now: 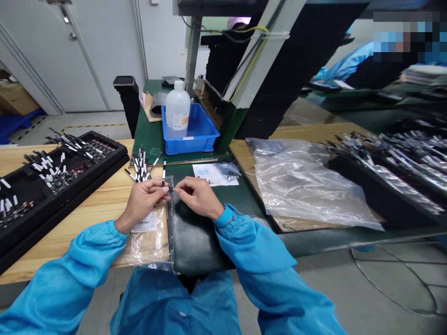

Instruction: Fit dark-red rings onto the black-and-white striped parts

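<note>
My left hand pinches a small dark electronic part with a black-and-white strip standing up from it. Close on its right, my right hand has thumb and forefinger pressed together at the edge of that part; whatever tiny thing is between them I cannot make out. Just behind the left hand lies a bunch of similar strips. Under my hands is a clear plastic bag with a white label. A paper sheet with tiny dark pieces on it lies beyond my right hand.
A black foam tray with strip parts stands at left. Behind are a blue bin and a white bottle. A plastic sheet and more trays of strips lie at right. A co-worker's blue sleeve shows behind.
</note>
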`<state>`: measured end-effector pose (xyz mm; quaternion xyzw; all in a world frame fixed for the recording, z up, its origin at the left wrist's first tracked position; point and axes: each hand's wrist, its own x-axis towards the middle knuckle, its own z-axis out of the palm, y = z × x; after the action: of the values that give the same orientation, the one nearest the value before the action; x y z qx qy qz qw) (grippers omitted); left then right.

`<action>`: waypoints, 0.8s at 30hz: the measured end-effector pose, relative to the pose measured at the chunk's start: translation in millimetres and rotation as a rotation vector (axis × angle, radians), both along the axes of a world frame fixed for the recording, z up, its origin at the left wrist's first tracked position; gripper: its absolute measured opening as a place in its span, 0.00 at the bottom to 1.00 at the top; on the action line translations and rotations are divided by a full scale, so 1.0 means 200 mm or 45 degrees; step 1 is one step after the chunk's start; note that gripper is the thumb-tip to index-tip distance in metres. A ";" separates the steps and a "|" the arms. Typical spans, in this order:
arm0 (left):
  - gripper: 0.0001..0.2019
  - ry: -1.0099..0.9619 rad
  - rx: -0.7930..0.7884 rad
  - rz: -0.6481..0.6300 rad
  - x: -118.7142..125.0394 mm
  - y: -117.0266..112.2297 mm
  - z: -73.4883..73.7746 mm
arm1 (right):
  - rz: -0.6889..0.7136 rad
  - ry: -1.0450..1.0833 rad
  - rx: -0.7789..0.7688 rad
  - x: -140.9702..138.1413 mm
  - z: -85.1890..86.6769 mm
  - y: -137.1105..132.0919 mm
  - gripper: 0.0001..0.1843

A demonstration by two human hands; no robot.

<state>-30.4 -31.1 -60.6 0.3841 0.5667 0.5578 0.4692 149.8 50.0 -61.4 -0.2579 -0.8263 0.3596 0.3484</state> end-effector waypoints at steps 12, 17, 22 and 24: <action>0.20 0.026 -0.027 -0.121 0.00 0.00 0.01 | -0.017 0.067 -0.067 0.00 0.00 0.01 0.04; 0.21 0.009 0.012 -0.059 0.00 -0.01 -0.01 | -0.096 0.181 0.060 0.00 0.00 0.02 0.12; 0.22 0.023 0.081 0.032 0.00 -0.01 -0.02 | -0.313 0.344 0.412 0.00 0.02 -0.02 0.16; 0.23 0.038 0.114 0.060 0.01 -0.01 -0.02 | -0.355 0.401 0.523 0.00 0.02 -0.05 0.13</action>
<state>-28.6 -33.8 -64.4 0.3997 0.5569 0.5877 0.4298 148.9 39.4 -58.3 -0.2339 -0.7742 0.1689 0.5634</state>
